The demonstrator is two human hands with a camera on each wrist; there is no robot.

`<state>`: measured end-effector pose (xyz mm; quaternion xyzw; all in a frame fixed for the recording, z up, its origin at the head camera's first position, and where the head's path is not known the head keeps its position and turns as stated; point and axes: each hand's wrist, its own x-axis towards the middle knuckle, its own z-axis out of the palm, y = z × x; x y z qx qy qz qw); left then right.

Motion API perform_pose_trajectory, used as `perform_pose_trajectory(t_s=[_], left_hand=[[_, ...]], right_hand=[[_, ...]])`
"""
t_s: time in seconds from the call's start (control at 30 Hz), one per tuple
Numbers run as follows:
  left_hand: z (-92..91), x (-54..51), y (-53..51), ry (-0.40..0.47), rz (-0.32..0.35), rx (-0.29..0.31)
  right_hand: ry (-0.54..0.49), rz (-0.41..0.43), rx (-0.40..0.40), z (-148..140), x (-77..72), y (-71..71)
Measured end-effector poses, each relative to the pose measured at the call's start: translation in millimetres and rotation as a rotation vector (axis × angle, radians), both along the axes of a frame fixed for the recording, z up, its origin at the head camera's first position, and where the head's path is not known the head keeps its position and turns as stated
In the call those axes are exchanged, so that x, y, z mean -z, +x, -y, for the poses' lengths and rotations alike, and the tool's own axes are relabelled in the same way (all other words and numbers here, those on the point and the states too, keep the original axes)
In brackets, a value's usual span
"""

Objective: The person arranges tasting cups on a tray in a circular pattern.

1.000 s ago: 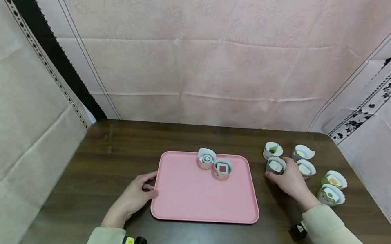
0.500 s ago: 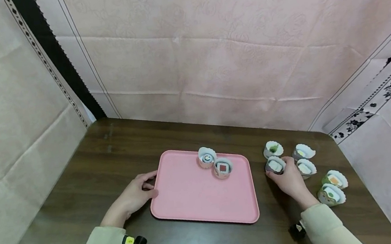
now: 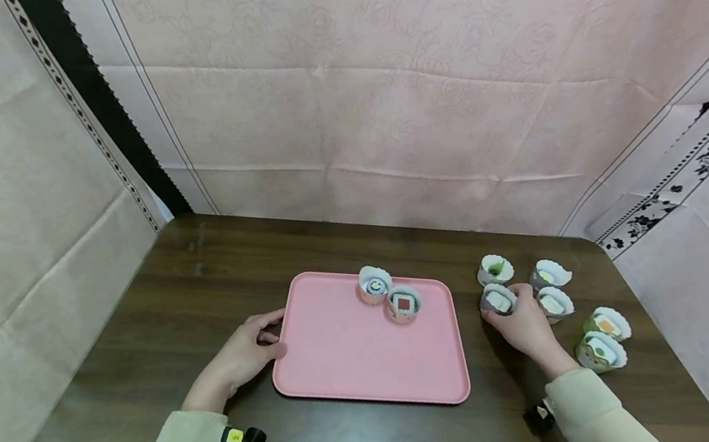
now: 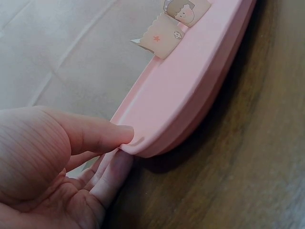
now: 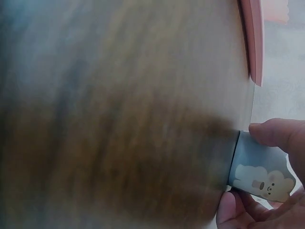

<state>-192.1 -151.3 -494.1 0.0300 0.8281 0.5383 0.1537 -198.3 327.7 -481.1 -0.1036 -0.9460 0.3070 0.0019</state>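
Note:
My left hand (image 3: 244,355) grips the left edge of a pink tray (image 3: 359,355). In the left wrist view its thumb lies on top of the rim and fingers are beneath. Two small pinkish paper cups with scalloped rims, one with a blue swirl (image 3: 373,289) and one with a dark red square (image 3: 402,306) inside, stand near the tray's back edge. Right of the tray, my right hand (image 3: 526,329) holds a grey-blue paper cup (image 5: 257,164) with a white bear print between thumb and fingers. White filling shows inside that cup in the head view. It appears to stand on the table.
Around the right hand stand a cup with green filling (image 3: 494,270), a grey cup (image 3: 550,274), and a cup with white filling (image 3: 555,303). Two green cups, one with orange filling (image 3: 606,325), sit closer to the table's right edge. Pale cloth (image 3: 339,103) hangs behind the brown table (image 3: 233,267).

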Motion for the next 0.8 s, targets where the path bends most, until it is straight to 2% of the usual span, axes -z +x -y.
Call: perform_pose_trajectory(t_s=[0.37, 0.8], left_hand=[[0.3, -0.1, 0.1, 0.0, 0.001, 0.003], [0.2, 3.2, -1.1, -0.01, -0.019, 0.007]], right_hand=[[0.007, 0.013, -0.005, 0.6, -0.3, 1.8], [0.009, -0.026, -0.033, 8.4, -5.3, 4.1]])
